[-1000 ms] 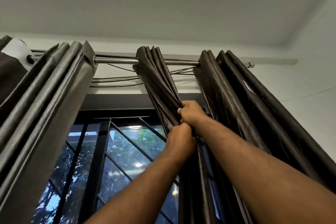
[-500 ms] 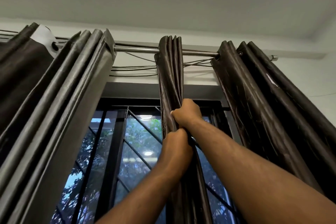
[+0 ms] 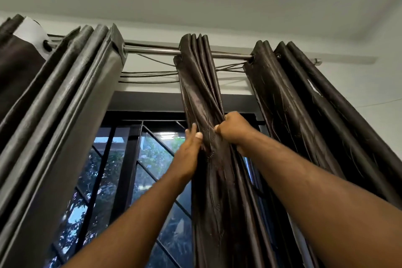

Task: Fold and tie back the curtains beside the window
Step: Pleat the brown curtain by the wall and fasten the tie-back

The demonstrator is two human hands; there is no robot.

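Note:
A dark brown curtain panel [image 3: 201, 84] hangs bunched in tight folds from the metal rod [image 3: 152, 50] in front of the window [image 3: 152, 159]. My right hand [image 3: 233, 129] is clenched on the bunch from its right side. My left hand [image 3: 191, 150] lies against the left side of the same bunch, fingers stretched upward, thumb pressed on the fabric. Below my hands the gathered fabric falls straight down between my forearms.
A grey-brown curtain [image 3: 71, 104] hangs in wide folds at the left. Another dark curtain [image 3: 304, 104] hangs at the right by the wall. Thin cables [image 3: 148, 75] run under the rod. Black window bars [image 3: 128, 169] stand behind the glass.
My left hand has let go its fist below the right hand and shifted up to the left side of the bunch with its fingers extended. The view has tilted slightly.

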